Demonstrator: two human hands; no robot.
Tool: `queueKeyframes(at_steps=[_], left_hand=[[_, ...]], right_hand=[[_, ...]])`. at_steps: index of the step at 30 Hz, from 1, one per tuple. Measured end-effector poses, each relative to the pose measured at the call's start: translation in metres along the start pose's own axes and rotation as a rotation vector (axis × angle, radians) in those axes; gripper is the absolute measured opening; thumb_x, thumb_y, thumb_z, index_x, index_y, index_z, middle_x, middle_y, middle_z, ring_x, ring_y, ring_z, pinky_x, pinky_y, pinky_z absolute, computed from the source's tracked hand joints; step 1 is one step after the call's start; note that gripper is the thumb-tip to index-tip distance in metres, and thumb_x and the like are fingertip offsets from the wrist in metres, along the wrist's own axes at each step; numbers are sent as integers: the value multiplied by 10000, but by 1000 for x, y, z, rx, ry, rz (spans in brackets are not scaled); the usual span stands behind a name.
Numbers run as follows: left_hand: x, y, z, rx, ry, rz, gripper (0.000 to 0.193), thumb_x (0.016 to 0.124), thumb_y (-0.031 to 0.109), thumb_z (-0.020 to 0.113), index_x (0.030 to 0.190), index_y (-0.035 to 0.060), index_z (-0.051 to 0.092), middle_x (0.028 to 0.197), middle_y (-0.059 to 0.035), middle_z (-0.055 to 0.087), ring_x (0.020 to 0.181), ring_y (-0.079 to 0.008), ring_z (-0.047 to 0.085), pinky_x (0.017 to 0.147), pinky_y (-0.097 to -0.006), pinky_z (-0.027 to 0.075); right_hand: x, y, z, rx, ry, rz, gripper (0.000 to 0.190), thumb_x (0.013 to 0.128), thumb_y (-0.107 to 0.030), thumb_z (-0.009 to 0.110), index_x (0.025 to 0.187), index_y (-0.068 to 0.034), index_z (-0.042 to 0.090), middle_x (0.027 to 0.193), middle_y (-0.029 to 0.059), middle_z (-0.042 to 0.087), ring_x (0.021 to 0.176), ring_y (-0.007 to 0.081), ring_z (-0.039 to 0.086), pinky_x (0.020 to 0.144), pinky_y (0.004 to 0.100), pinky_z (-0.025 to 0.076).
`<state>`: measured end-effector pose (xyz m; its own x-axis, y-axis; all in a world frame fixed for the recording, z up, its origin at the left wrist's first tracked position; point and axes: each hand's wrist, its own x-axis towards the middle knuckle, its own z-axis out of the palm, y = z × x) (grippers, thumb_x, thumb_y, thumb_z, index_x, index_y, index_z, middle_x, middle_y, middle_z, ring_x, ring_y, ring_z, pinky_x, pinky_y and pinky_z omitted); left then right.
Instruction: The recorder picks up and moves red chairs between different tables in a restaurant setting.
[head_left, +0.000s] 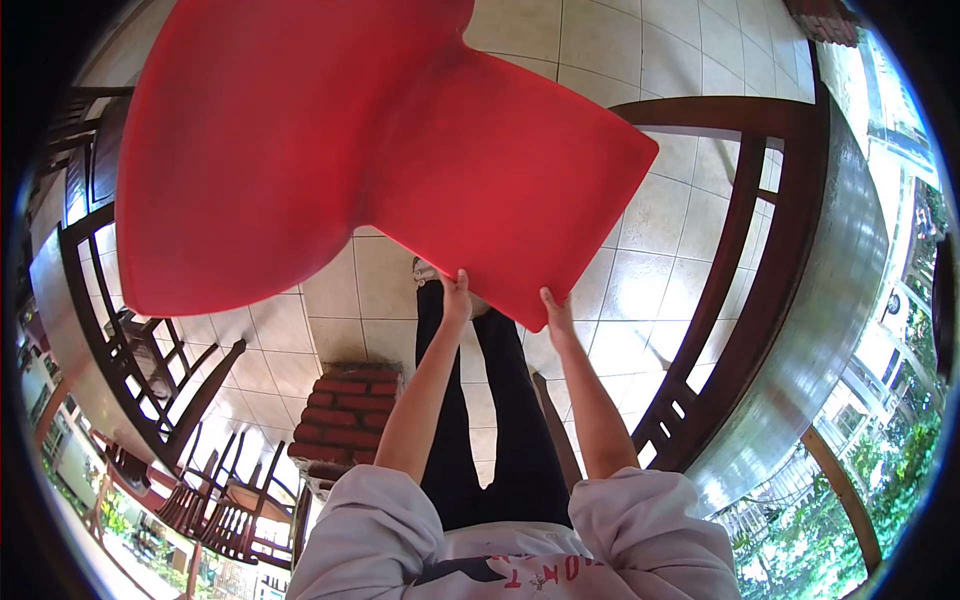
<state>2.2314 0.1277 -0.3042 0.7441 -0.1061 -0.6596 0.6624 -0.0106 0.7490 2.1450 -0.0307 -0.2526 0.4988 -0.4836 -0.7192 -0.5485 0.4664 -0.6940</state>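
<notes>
A large red panel (495, 172), smooth and apparently stiff, fills the upper left and middle of the view. It has a squared lobe toward me, narrows at a waist, and widens into a broad curved part at the upper left; its top runs out of the frame. My left hand (457, 296) grips the lower left edge of the squared lobe, thumb on top. My right hand (556, 311) holds the same lobe near its bottom corner, also with the thumb on the upper face. The fingers beneath the panel are hidden.
A dark wooden table frame (802, 225) with a shiny top curves along the right. Another such table (75, 322) stands at the left, with wooden chairs (217, 517) beyond it. A red brick pillar (349, 412) rises close to my left side. Pale floor tiles (645, 277) show around my legs.
</notes>
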Motion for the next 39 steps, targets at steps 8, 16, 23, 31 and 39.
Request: queueKeyframes(at_steps=[8, 16, 23, 31, 39], left_hand=[[24, 10, -82, 81, 135, 103, 444, 843, 283, 339, 1202, 59, 208, 1144, -108, 372, 1045, -196, 363, 867, -297, 290], [25, 87, -92, 243, 412, -24, 413, 853, 252, 306, 1215, 83, 201, 1149, -116, 379, 1035, -221, 388, 844, -309, 324], [32, 89, -104, 293, 357, -2, 382, 858, 212, 290, 1205, 71, 215, 1149, -119, 375, 1028, -207, 391, 850, -300, 323], [38, 103, -107, 458, 299, -114, 398, 851, 285, 303, 1180, 64, 263, 1124, -112, 404, 1019, -208, 399, 830, -306, 338], [58, 66, -251, 459, 315, 28, 386, 847, 264, 313, 1176, 67, 272, 1096, -110, 427, 992, -222, 427, 819, -310, 348]], right_hand=[[-26, 37, 37, -755, -476, 269, 571, 651, -346, 603, 1084, -52, 376, 1090, 145, 426, 876, 212, 506, 731, 303, 407], [85, -156, 46, -1068, 294, -948, 303, 719, -238, 530, 965, -75, 463, 927, 108, 493, 903, 276, 442, 767, 356, 355], [139, -161, 29, -1250, 64, -528, 622, 593, -517, 568, 1037, -104, 430, 988, 105, 498, 921, 277, 470, 750, 374, 386], [128, -144, 11, -1271, 88, -499, 602, 590, -498, 580, 989, -71, 435, 897, 129, 532, 822, 289, 513, 689, 380, 412], [39, -70, 24, -1138, -133, -403, 566, 632, -390, 594, 1050, -66, 392, 889, 159, 530, 814, 311, 511, 672, 386, 406]])
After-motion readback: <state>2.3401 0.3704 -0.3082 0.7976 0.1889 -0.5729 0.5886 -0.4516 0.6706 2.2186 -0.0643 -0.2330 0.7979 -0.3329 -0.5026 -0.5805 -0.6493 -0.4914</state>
